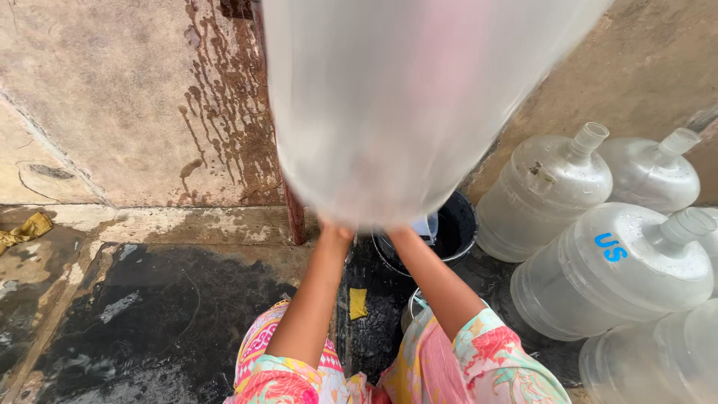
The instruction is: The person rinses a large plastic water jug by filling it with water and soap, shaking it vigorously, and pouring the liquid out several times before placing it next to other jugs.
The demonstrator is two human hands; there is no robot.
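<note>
- Two arms reach up to one big clear jug point(389, 105), held up high and blurry.
- The left hand point(334, 227) and right hand point(396, 230) are hidden by the jug, so I cannot tell their grip.
- A black bucket point(456, 228) sits just below the hands.
- More jugs point(598, 262) lie to the right of the right hand.

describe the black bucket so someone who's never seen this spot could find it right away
Start at the wet concrete wall and follow the rusty vertical post down to the ground. Just right of its foot, under the big translucent jug lifted on both arms, sits the black bucket. It is the only dark, open-topped container; the bottles lying to its right are clear, with narrow necks.
</note>
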